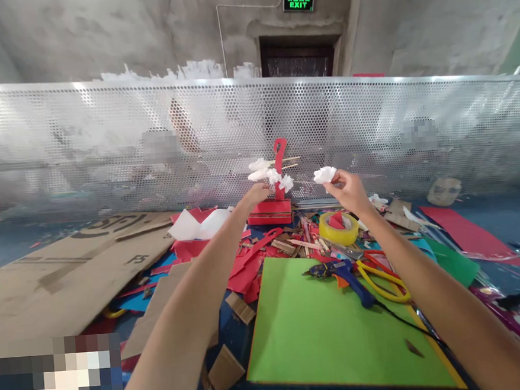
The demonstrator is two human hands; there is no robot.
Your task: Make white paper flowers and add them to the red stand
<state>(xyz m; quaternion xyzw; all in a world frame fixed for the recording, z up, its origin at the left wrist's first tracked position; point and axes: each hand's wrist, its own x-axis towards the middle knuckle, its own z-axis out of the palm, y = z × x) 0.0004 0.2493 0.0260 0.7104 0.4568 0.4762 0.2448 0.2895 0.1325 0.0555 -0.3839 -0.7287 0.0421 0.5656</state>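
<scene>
My right hand pinches a white tuft that looks like cotton or crumpled tissue. Thin strands stretch from it toward smaller white tufts in front of a red upright strip with a looped top. The strip rises from a red box-like base. My left hand is at the left of this red piece, just below the tufts. Its fingers look curled, but what they grip is hidden. Two thin sticks with white fluffy ends lie across the strip at hand height.
A green board lies in front, bearing a blue glue gun and yellow-handled scissors. Yellow tape sits among red paper and cardboard scraps. Large cardboard spreads left; a perforated metal panel stands behind.
</scene>
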